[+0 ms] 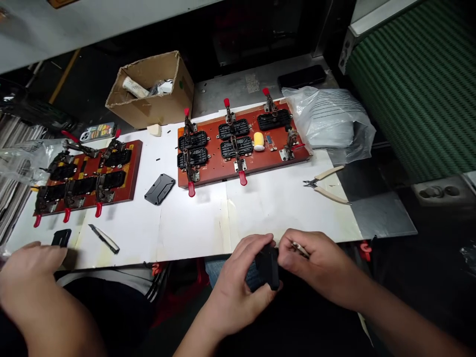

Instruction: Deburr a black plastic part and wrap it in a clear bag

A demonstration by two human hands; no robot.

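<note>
Above my lap, in front of the table edge, my left hand [241, 282] is closed around a flat black plastic part [273, 270], held on edge between thumb and fingers. My right hand [316, 260] is pinched close beside the part's right side. A slim metallic tool [300, 249] shows between its fingers; its working end is hidden, so I cannot tell the kind. Straight ahead stands a red-brown fixture board [211, 171] with several red-handled toggle clamps and black plastic parts under them. A finished-looking black cover [159, 189] lies left of it.
Cream-handled nippers [327, 186] lie at the right, near a plastic bag [330, 119]. Behind is a cardboard box [152, 94]. At the left are a second clamp board [136, 171], a utility knife [104, 239] and another person's hand [33, 267]. A green conveyor [420, 89] stands at the right.
</note>
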